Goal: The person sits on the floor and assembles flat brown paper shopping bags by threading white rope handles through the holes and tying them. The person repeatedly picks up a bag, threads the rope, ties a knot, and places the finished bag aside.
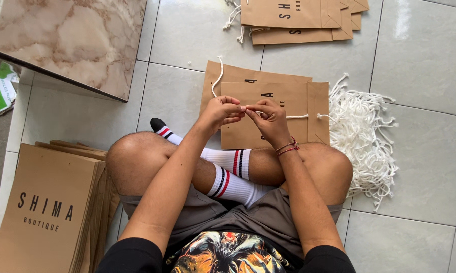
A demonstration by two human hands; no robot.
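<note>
Head view: hands [245, 114] over paper bag [299, 101], cord pile [362, 136] beside.

bag [288, 108] before knees, cords [362, 139] right

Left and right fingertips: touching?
Touching. The head view shows the left hand and right hand meeting fingertip to fingertip, pinching a white cord above the brown paper bag.
</note>
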